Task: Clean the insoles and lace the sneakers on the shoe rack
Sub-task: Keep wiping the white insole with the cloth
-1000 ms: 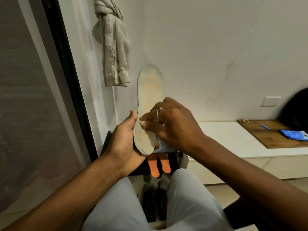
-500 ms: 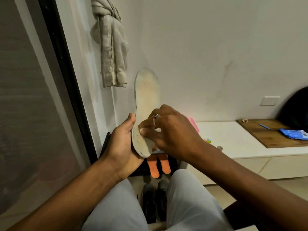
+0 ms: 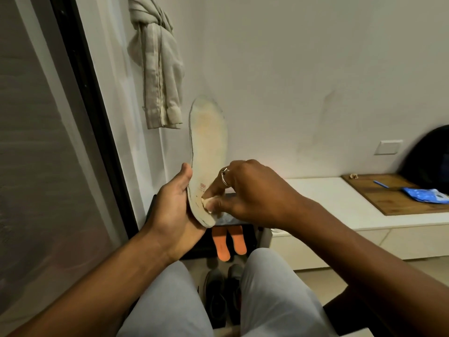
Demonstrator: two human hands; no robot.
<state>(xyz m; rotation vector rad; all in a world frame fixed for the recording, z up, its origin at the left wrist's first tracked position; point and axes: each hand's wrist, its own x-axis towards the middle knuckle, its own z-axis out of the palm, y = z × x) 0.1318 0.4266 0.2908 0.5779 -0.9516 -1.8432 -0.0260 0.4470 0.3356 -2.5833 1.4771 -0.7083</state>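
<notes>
A pale, worn insole stands upright in front of me, toe end up. My left hand grips its heel end from the left, thumb along the edge. My right hand, with a ring on one finger, pinches a small pale wad, cloth or wipe, against the insole's heel area. Two orange insoles lean in the dark shoe rack below my hands. A pair of dark sneakers sits on the floor between my knees.
A beige garment hangs on the wall above. A glass door with a black frame fills the left. A low white bench runs to the right, bearing a wooden board with a blue packet.
My right hand has slid down the insole from its middle to the heel area, showing a red printed mark. The insole now sits lower in view.
</notes>
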